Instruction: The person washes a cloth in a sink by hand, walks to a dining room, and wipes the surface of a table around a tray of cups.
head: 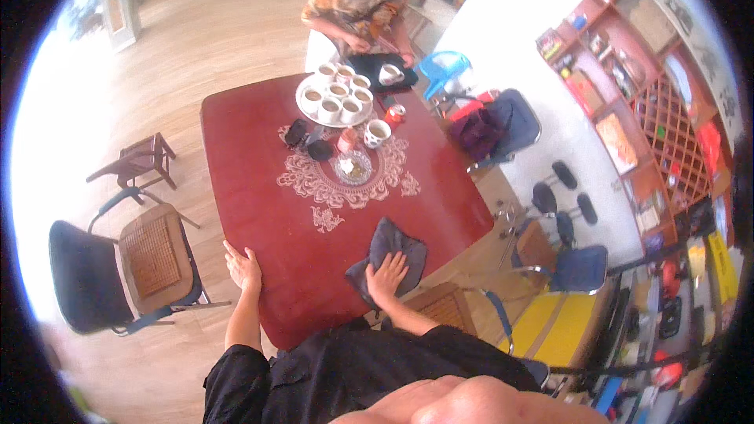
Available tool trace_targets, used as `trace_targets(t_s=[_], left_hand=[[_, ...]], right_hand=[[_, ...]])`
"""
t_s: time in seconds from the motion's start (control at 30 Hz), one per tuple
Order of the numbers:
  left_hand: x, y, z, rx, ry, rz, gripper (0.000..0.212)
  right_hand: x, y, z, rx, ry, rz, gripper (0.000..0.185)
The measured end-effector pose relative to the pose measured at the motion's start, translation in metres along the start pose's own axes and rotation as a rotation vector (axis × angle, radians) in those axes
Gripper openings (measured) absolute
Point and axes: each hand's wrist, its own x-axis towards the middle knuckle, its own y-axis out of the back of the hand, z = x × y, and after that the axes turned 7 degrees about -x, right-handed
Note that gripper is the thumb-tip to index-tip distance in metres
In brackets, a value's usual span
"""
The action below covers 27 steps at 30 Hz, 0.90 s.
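Flat on a dark grey cloth (398, 247) lies my right hand (387, 275), palm down with the fingers a little apart. The cloth is spread and creased near the close right edge of a dark red table (259, 200). My left hand (244, 270) rests on the table's left edge, fingers apart and holding nothing. Farther in, a glass dish (354, 168) with something white in it sits on a pale lace pattern. Around it are a patterned cup (377, 133), a red can (395, 114) and black objects (320, 150) that I cannot identify.
A round white tray (303, 107) carries several filled cups at the far end. Behind it a person (353, 17) sits by a black tray (377, 85) with a white cup. Chairs (150, 253) flank the table, and wooden shelving (624, 94) lines the right wall.
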Motion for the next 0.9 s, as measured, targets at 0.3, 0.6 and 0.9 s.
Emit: trace_targets(t_s=[0.3, 0.6, 0.9], left_hand=[[0.007, 0.003, -0.018, 0.005, 0.0, 0.022, 0.072], [0.007, 0.001, -0.01, 0.025, 0.031, -0.019, 0.072], [0.006, -0.003, -0.004, -0.002, 0.034, -0.024, 0.071]], right_hand=[[0.003, 0.009, -0.015, 0.039, 0.034, 0.063, 0.071], [0.066, -0.005, -0.008, -0.027, -0.047, 0.054, 0.07], [0.16, -0.013, 0.001, 0.002, -0.096, 0.106, 0.068]])
